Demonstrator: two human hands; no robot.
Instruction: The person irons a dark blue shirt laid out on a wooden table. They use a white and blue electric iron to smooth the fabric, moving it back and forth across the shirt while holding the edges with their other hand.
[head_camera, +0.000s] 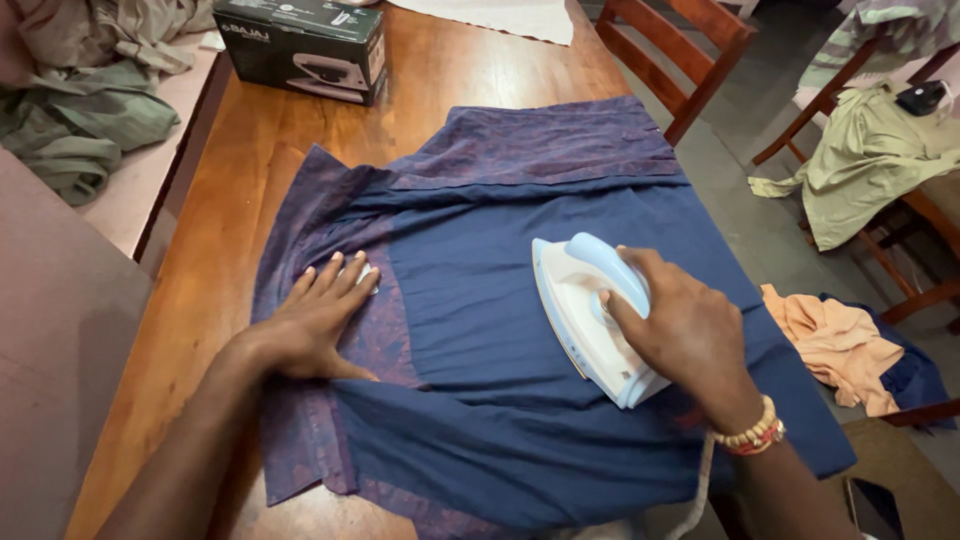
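A dark blue garment (500, 330) with purple patterned edges lies spread over a wooden table (240, 170). My right hand (680, 325) grips the light blue handle of a white electric iron (585, 310), which rests flat on the middle of the cloth. Its cord (697, 495) trails down toward me. My left hand (320, 320) lies flat with fingers spread on the patterned left part of the garment, pressing it to the table. A beaded bracelet (750, 435) is on my right wrist.
A dark cardboard box (305, 45) stands at the table's far left. A wooden chair (690, 50) is at the far right. Another chair at right carries an olive cloth (870, 160). Orange and blue clothes (850, 345) lie low at right. Green fabric (90, 120) is heaped at left.
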